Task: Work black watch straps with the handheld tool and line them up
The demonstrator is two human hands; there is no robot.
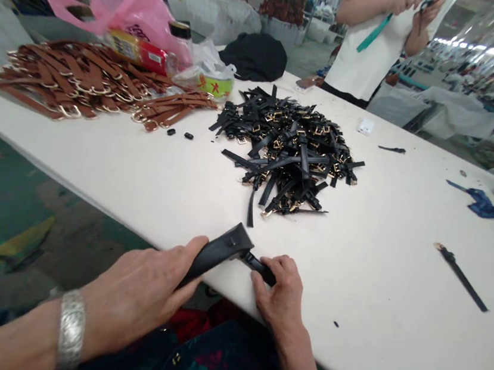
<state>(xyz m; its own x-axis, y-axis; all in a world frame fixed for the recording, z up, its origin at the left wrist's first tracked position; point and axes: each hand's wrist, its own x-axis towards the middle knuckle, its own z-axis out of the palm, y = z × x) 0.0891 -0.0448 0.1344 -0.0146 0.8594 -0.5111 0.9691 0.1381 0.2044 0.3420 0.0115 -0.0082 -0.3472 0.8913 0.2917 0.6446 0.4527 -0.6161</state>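
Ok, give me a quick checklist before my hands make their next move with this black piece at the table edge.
1. Left hand gripping the wide black piece: ok.
2. Right hand pinching the narrow black strap: ok.
3. Strap joined to the piece: cannot tell.
4. Black strap pile apart from the hands: ok.
5. Brown strap pile separate from the black: ok.
6. Work resting fully on the table: not ok, it overhangs the edge.

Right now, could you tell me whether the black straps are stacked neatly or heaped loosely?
Heaped loosely: the black straps lie crisscrossed in a tangled pile on the white table.
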